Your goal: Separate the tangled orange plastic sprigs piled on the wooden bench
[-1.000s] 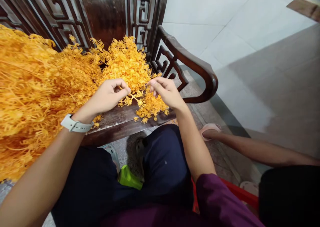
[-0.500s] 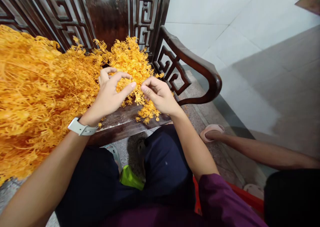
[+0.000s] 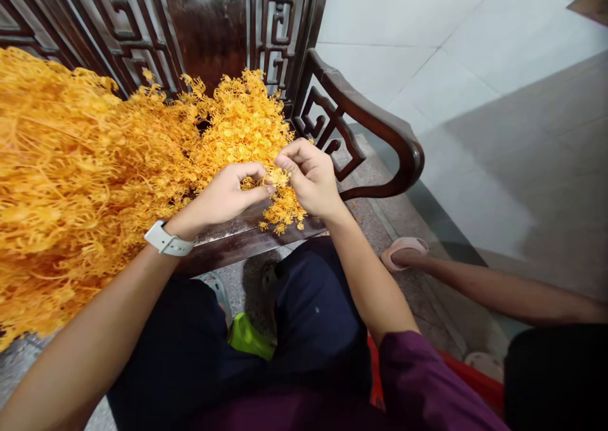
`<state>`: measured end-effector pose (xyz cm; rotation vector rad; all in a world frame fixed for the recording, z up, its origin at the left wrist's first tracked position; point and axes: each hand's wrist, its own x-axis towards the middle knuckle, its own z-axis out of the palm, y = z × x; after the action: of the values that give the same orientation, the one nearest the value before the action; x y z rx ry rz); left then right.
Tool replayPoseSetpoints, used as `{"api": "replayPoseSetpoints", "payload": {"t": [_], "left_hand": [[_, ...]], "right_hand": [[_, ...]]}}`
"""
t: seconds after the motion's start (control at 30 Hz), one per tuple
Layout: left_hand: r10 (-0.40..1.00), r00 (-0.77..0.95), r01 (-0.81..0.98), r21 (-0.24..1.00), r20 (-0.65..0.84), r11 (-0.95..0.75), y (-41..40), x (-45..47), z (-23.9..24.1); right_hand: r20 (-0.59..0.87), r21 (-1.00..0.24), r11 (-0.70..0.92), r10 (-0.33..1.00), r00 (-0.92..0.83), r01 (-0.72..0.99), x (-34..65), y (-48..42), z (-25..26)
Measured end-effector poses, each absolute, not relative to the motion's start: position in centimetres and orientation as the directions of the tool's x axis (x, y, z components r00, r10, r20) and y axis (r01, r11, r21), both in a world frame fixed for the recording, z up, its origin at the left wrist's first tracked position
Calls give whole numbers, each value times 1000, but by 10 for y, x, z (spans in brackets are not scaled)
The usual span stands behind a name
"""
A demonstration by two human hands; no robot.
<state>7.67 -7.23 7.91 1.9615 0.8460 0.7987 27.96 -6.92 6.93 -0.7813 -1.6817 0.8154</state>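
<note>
Between my two hands is a small yellow plastic flower piece (image 3: pixel 279 177). My right hand (image 3: pixel 313 179) pinches it from above with thumb and index finger. My left hand (image 3: pixel 228 193), with a pale watch on the wrist, closes thumb and fingers on its left side; the exact contact is partly hidden. Behind the hands lies a heap of the same yellow-orange flower pieces (image 3: pixel 242 123) on the dark wooden bench (image 3: pixel 232 247). A smaller pile (image 3: pixel 284 212) sits just below the hands, near the seat's front edge.
A large mass of orange plastic flower stems (image 3: pixel 71 196) covers the left side. The bench's curved armrest (image 3: pixel 380 130) stands to the right, before a white tiled wall (image 3: pixel 456 70). Another person's leg (image 3: pixel 498 285) reaches in from the right. Something bright green (image 3: pixel 249 337) lies between my legs.
My left hand has moved right and down, from fingers spread apart to closing at the flower piece. My right hand has shifted only slightly, and the piece now shows between both hands.
</note>
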Motion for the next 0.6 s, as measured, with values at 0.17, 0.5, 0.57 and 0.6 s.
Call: {"api": "replayPoseSetpoints", "payload": {"t": [0.17, 0.5, 0.57, 0.6], "left_hand": [[776, 528, 318, 767, 345, -557, -71, 74, 79], [789, 499, 415, 700, 359, -581, -78, 72, 85], [806, 495, 296, 809, 325, -507, -78, 74, 86], [820, 472, 244, 847, 322, -473, -77, 76, 86]], "right_hand": [[493, -852, 519, 839, -231, 66, 279, -69, 71], [469, -871, 489, 856, -217, 43, 275, -72, 73], [468, -874, 485, 857, -216, 28, 275, -73, 74], [459, -881, 473, 861, -220, 15, 275, -73, 74]]}}
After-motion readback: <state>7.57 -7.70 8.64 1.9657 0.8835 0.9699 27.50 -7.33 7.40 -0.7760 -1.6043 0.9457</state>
